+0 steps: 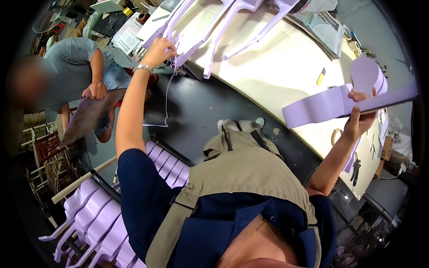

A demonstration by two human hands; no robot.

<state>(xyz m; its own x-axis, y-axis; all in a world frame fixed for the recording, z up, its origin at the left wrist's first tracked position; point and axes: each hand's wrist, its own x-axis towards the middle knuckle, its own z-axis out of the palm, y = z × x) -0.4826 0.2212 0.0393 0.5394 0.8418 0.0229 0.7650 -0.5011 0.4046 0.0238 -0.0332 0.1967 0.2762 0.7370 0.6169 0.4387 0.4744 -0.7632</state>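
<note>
Overhead, in the head view, the left hand is raised to the pale workbench, its fingers pinched shut on a thin lilac strip that hangs down over the dark floor. Just beside that hand, lilac chair legs are laid across the bench. The right hand is closed around a curved lilac chair part, which is held up over the bench edge. More lilac parts are stacked on a rack at the lower left. A seated person's hand is rested on a flat board, well apart.
</note>
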